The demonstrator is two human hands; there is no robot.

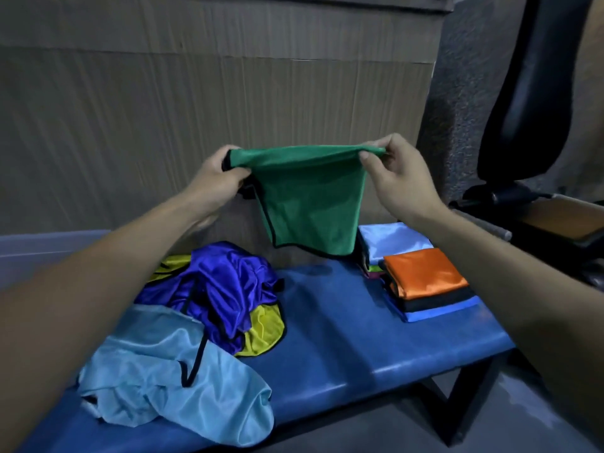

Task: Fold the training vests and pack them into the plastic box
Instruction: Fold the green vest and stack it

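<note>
A green training vest (310, 204) with black trim is hanging in the air above the blue desk (343, 338), stretched out along its top edge between both hands. The left hand (217, 179) is pinching the vest's left corner, with the fingers curled around bunched fabric and black trim, while the right hand (397, 176) is gripping the right corner between thumb and fingers. The lower part of the vest is dangling freely, its black-edged hem hovering just over the far side of the desk. On the left half of the desk an unfolded heap is lying: a shiny purple-blue vest (222, 286) is crumpled on top of a yellow vest (264, 328), and a light blue vest (173, 377) is spreading toward the near edge, touching both. On the right end of the desk, folded vests are sitting in two neat stacks just beside each other: one with an orange vest (425, 273) on top of a dark layer and a blue one, the other behind it topped by a pale blue folded vest (392, 240). A wall of brown cardboard (196, 109) is standing behind the desk, and a black chair (529, 93) is standing to the right.
</note>
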